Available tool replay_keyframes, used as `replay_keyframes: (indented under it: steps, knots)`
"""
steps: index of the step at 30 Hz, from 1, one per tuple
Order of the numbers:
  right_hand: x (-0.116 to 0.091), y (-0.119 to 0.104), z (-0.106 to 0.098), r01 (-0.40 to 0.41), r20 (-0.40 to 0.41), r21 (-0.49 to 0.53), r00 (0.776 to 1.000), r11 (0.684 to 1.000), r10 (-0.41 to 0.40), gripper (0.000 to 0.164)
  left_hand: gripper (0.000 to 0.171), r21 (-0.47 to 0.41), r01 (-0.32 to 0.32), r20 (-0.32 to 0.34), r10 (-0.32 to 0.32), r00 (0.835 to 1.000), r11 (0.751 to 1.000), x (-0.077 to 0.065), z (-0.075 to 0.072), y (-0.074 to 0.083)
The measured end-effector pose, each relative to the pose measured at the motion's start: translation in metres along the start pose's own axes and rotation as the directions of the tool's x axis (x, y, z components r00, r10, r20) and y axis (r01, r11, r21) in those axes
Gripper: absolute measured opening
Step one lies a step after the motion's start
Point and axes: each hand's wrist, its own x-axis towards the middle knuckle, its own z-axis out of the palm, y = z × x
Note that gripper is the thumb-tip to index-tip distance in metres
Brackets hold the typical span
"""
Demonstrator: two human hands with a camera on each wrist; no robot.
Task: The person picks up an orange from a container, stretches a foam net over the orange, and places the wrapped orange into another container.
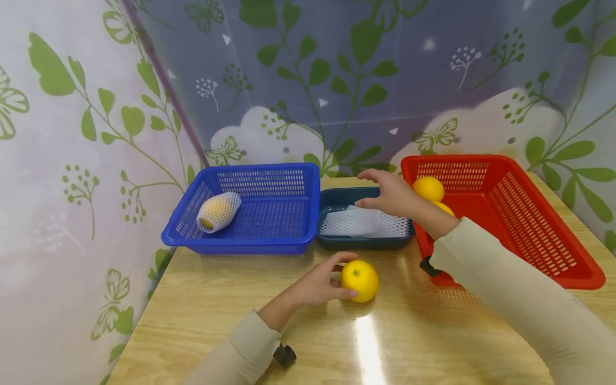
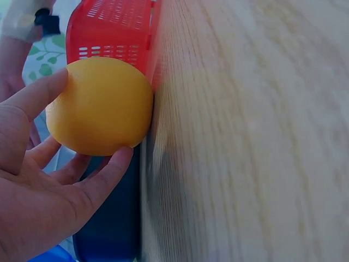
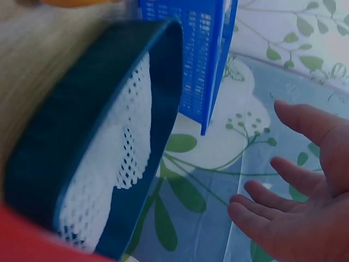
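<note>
The worktop (image 1: 192, 321) spans the lower frame, a dark tray (image 1: 366, 244) near centre. Above it, the right hand (image 1: 392, 198) holds nothing, fingers parted. Lower centre, the left hand (image 1: 320, 280) grips a yellow fruit (image 1: 362, 281), fingers curved; likely firm, smooth, best cupped round its widest part.

Round yellow fruit (image 1: 361, 282) (small greenish spot showing), on table (image 1: 192, 315), white mesh (image 1: 363, 222) in tray (image 1: 366, 244)
</note>
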Motion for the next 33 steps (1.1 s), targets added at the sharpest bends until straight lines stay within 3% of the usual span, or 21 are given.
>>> replay_keyframes:
  steps: [9, 14, 27, 33]
  knots:
    - [0.033, -0.003, 0.005, -0.116, 0.113, -0.064, 0.986, 0.991, 0.123, 0.064, 0.065, -0.003, 0.014, -0.004, -0.014, 1.000, 1.000, 0.000, -0.001, 0.000]
    - [0.042, 0.003, 0.015, -0.126, 0.199, -0.122, 0.969, 0.984, 0.149, 0.065, 0.065, -0.005, 0.023, 0.004, -0.022, 1.000, 1.000, 0.000, -0.001, 0.000]
    - [0.047, 0.018, 0.028, -0.209, 0.343, -0.225, 0.897, 0.952, 0.279, 0.077, 0.064, -0.023, 0.042, 0.013, -0.041, 0.999, 0.999, -0.001, 0.002, 0.001]
    - [0.045, 0.020, 0.032, -0.210, 0.357, -0.285, 0.882, 0.935, 0.307, 0.063, 0.062, -0.023, 0.048, 0.000, -0.048, 0.999, 0.999, -0.001, 0.002, -0.002]
